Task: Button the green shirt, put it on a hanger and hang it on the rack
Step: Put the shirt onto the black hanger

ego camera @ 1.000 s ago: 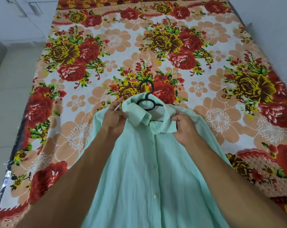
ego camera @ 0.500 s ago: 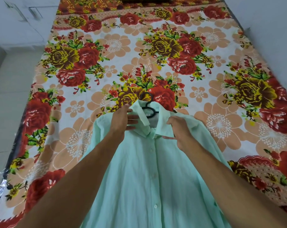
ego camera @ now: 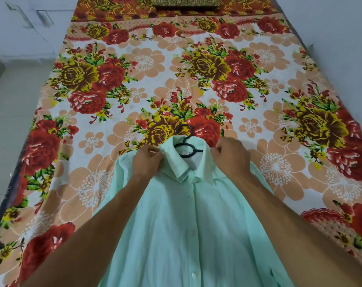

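Observation:
The pale green shirt lies flat on the bed, front up, its visible buttons done up along the placket. A black hanger sits inside it, the hook sticking out past the collar. My left hand pinches the left side of the collar. On the other side, my right hand grips the collar's right edge. Both forearms reach over the shirt body and hide its shoulders. No rack is in view.
The bed is covered with a floral sheet in red, yellow and orange. A patterned pillow lies at the far end. White floor runs along the left side, a white wall along the right.
Both hands have moved outward along the collar, spreading it. More of the hanger's hook and neck shows in the collar opening than half a second ago.

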